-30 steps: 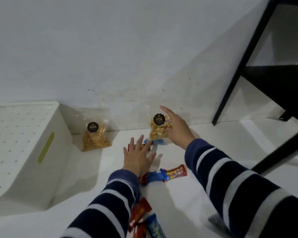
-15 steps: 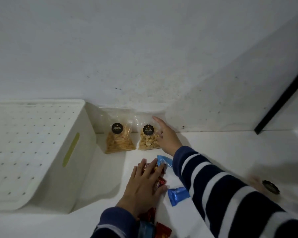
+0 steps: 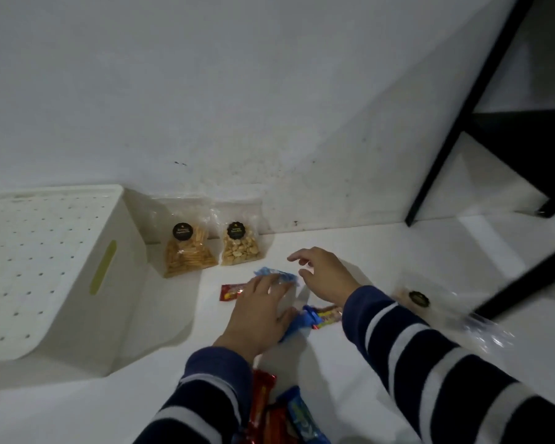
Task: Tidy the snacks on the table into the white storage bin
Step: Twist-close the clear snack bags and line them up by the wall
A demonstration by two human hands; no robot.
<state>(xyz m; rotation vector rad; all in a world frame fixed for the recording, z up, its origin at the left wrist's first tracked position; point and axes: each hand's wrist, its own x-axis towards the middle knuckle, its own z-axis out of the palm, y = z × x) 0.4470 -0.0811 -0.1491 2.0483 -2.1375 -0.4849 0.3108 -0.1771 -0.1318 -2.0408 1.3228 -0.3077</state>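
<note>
Head view. The left hand [image 3: 258,315] lies palm down on the white desk [image 3: 350,373] with its fingers straight and spread, its grip released. The fingertips rest on a crumpled blue wrapper [image 3: 277,276] and partly cover a red snack packet [image 3: 232,291]; the heel of the palm lies against a second blue wrapper [image 3: 302,322]. The right hand [image 3: 326,274] hovers just beside the left, fingers loosely bent and apart, grasping nothing. Whether it touches the desk cannot be told. A red and yellow candy bar [image 3: 327,315] lies between the two wrists, next to the second blue wrapper.

The white storage bin [image 3: 77,283] stands at the left of the desk against the wall [image 3: 237,91]. Its visible face is a dotted white panel and its side carries a yellow-green handle slot [image 3: 103,267]; its inside cannot be seen.

Two clear bags with round black labels lean on the wall just right of the bin: a bag of stick crackers [image 3: 188,248] and a bag of nuts [image 3: 240,245], touching side by side. A third clear bag [image 3: 430,306] with the same label lies blurred beyond the right sleeve. At the bottom edge, between the striped sleeves, lies a small heap of red and blue bars [image 3: 279,411], too overlapped to count. A black frame [image 3: 455,129] stands at the right.
</note>
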